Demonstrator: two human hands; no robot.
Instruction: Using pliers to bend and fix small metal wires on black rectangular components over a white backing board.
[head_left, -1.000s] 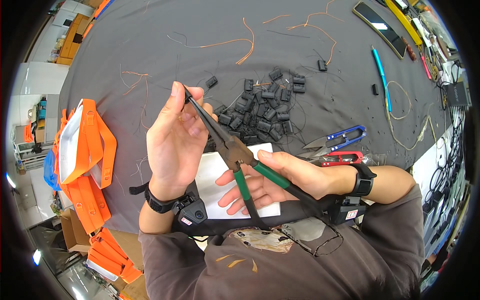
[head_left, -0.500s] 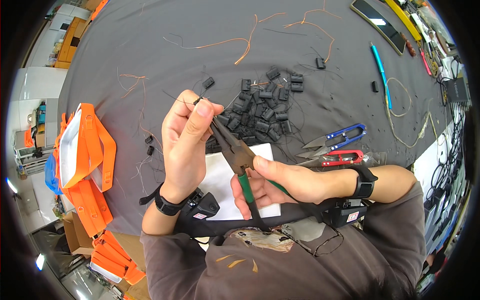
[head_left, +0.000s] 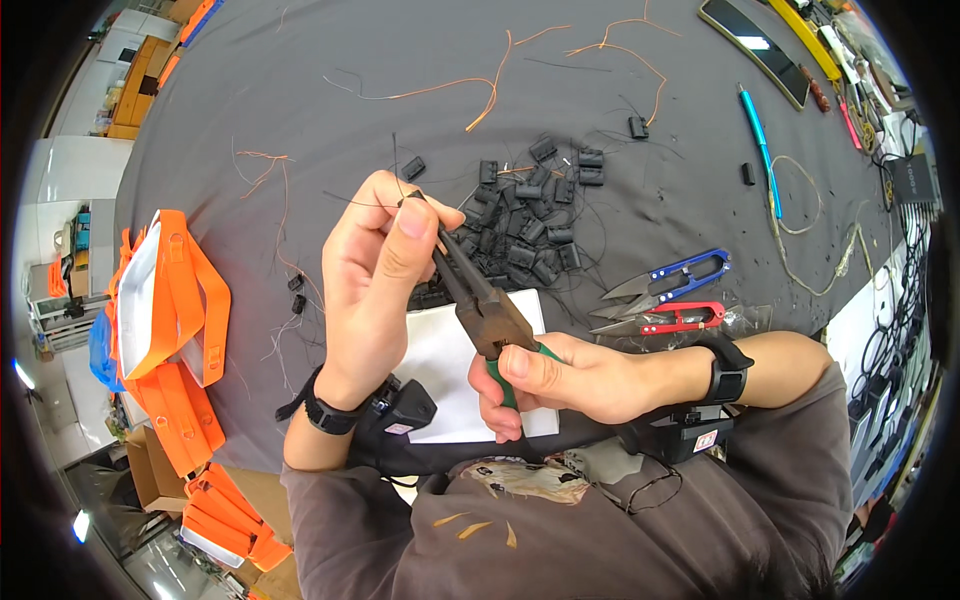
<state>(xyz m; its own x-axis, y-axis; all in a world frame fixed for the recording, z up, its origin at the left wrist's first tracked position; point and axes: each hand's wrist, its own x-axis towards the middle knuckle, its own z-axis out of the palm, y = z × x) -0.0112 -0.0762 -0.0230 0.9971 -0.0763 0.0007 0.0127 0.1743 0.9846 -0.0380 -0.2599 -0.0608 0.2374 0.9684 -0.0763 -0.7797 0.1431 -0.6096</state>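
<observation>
Between thumb and fingers my left hand [head_left: 375, 270] pinches a small black piece [head_left: 414, 198] with thin dark wires sticking out of it. My right hand [head_left: 545, 380] is closed around the green handles of long-nose pliers [head_left: 492, 318]. The plier tips reach up to the black piece, beside my left thumb; whether the jaws grip it is hidden by my fingers. Beyond my hands lies a pile of small black cylindrical parts [head_left: 525, 215] with thin wire leads. Under the pliers is a white sheet [head_left: 440, 350].
Blue thread snips [head_left: 690, 270] and red thread snips [head_left: 685, 318] lie at the right. Further off are a teal pen-like tool [head_left: 760, 140] and a phone [head_left: 755, 48]. Copper wire scraps [head_left: 495, 90] are scattered on the dark cloth. Orange straps [head_left: 165, 300] hang at the left edge.
The pliers have turned more upright and their handles have drawn closer together in my right hand. At my left fingertips the black piece has tilted, with one wire now pointing up.
</observation>
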